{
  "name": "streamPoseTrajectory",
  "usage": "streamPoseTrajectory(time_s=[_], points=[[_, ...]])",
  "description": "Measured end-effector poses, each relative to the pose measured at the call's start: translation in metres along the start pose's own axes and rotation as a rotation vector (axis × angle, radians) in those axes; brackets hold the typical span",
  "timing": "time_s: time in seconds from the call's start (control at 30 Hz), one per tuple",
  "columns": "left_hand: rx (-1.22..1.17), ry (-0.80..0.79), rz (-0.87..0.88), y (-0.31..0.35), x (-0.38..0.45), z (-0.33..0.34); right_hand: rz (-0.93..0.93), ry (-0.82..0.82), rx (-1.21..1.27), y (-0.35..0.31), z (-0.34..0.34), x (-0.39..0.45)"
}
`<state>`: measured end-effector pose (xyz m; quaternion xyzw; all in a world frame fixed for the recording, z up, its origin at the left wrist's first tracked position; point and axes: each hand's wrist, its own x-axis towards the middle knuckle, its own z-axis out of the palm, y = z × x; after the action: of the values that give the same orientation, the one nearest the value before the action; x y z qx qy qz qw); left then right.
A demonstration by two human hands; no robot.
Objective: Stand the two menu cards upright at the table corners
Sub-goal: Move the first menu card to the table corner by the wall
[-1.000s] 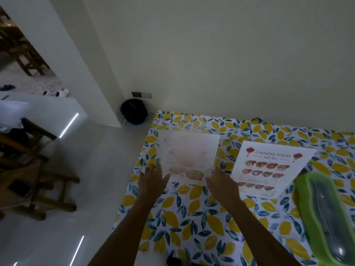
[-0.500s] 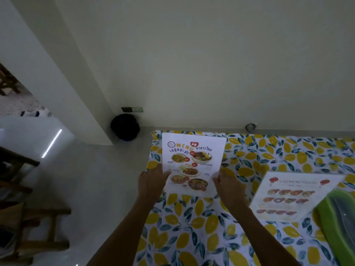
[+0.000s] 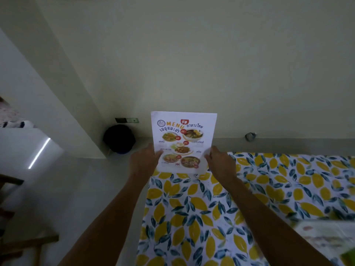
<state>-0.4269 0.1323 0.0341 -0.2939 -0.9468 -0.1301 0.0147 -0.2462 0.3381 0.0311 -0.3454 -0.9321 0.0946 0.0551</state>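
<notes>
A white Thai menu card (image 3: 182, 139) with food photos stands nearly upright at the far left corner of the table (image 3: 288, 181), its bottom edge on the lemon-print cloth. My left hand (image 3: 143, 162) grips its left edge and my right hand (image 3: 221, 164) grips its right edge. The second menu card (image 3: 324, 238), blurred, lies flat at the lower right of the table.
A black round object (image 3: 119, 139) sits on the floor by the wall under a socket (image 3: 126, 120). Wooden chair parts (image 3: 23, 240) stand at the lower left. A green tray edge (image 3: 348, 256) shows at the bottom right corner. The wall runs just behind the table.
The Thai menu card went from lying flat to being lifted and tipped up to nearly vertical at the corner, held by both hands. The view tilted up, pushing the second card to the lower right.
</notes>
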Motion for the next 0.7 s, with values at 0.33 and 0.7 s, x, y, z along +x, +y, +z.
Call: streamPoseTrajectory(time_s=[0.33, 0.7], points=[[0.009, 0.034, 0.034, -0.021, 0.049, 0.028, -0.060, -0.028, -0.016, -0.016, 0.038, 0.061], [-0.017, -0.012, 0.013, -0.045, 0.080, 0.077, -0.047, -0.054, 0.094, -0.014, 0.076, 0.080]])
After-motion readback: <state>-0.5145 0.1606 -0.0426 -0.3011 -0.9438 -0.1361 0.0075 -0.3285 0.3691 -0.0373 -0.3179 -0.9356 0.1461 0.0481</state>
